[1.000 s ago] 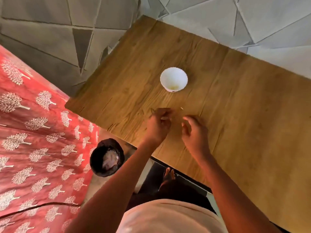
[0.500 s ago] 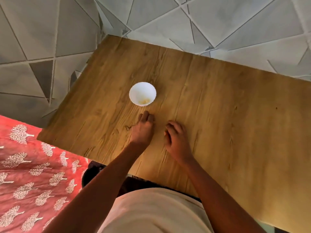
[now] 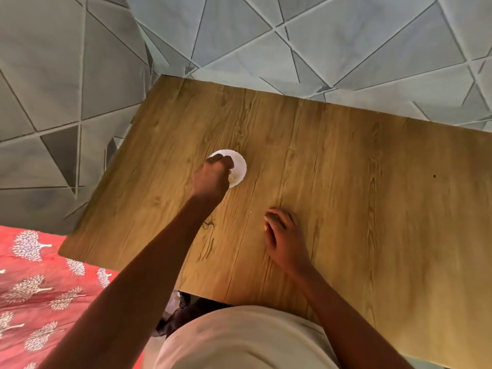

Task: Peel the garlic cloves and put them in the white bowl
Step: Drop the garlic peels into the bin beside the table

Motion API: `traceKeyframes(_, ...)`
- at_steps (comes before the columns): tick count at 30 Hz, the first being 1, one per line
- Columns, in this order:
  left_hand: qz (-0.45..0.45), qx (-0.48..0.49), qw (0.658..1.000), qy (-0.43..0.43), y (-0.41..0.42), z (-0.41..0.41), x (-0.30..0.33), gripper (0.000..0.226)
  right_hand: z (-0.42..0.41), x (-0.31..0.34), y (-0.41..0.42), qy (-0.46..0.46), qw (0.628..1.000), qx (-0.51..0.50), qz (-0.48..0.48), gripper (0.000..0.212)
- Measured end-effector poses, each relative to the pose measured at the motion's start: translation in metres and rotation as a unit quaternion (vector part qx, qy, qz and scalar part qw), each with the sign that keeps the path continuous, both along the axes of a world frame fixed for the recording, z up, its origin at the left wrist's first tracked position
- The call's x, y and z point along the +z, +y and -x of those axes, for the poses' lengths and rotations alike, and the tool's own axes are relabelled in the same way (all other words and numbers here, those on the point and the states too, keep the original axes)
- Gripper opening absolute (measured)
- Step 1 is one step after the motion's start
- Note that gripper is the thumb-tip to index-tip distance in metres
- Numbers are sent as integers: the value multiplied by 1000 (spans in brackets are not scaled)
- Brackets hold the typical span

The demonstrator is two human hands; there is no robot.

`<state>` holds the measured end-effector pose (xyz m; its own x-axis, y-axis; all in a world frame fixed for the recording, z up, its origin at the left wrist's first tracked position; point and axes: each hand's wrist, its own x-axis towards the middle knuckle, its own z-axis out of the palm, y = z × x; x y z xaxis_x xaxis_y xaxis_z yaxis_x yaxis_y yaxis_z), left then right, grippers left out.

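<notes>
The left hand [image 3: 213,175], fingers curling together, is hovering over the white bowl [image 3: 238,166] holding pale garlic [image 3: 232,178] just beside its fingertips, while the right hand [image 3: 283,235], loosely curled, is resting on the desk [image 3: 372,195] nearer the person.

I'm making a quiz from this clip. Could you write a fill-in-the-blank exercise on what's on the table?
1. The left hand is over the white ____.
2. The bowl stands on a ____ table.
3. The right hand rests on the ____.
4. Left of the table lies a ____ cloth with white trees.

Missing: bowl; wooden; table; red
</notes>
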<state>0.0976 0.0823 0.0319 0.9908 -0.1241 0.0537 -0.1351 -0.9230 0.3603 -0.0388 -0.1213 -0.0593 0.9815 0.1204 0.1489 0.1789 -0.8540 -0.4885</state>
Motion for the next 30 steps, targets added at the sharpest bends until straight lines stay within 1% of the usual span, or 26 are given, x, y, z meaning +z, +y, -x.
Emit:
traceKeyframes(2,-42,-6,998,40,-1,-2,-3,32,0,0,0,2,1000,1,2,32)
traceKeyframes(4,-43,0,998,36,-1,0,-3,34,0,0,0,2,1000,6,0,33)
traceKeyframes(6,-13,10,1000,-18,-4,7,0,33,0,1,0,1,1000,8,-3,34)
traceKeyframes(9,46,7,991,-128,-11,28,-5,25,0,3,1,1,1000,7,0,34)
traceKeyframes(11,90,-21,985,-148,-16,46,-16,20,0,4,1,3,1000,10,4,35)
traceKeyframes(13,126,-44,982,-131,-24,65,-32,19,-1,3,0,3,1000,12,1,35)
traceKeyframes(15,153,-41,983,-91,-29,79,-49,19,-1,1,-1,4,1000,12,-5,35)
traceKeyframes(18,210,26,977,-29,-33,91,-66,20,-1,1,-2,5,1000,15,-16,34)
traceKeyframes(21,249,58,967,-8,-33,93,-69,17,-1,2,-2,7,1000,18,-17,34)
traceKeyframes(24,255,59,965,1,-35,91,-67,13,-1,3,-2,10,999,20,-23,33)
traceKeyframes(26,241,53,969,0,-35,89,-68,11,-1,3,-2,10,999,21,-27,33)
traceKeyframes(30,138,-11,990,-29,-36,87,-67,3,-1,4,-3,10,999,22,-28,32)
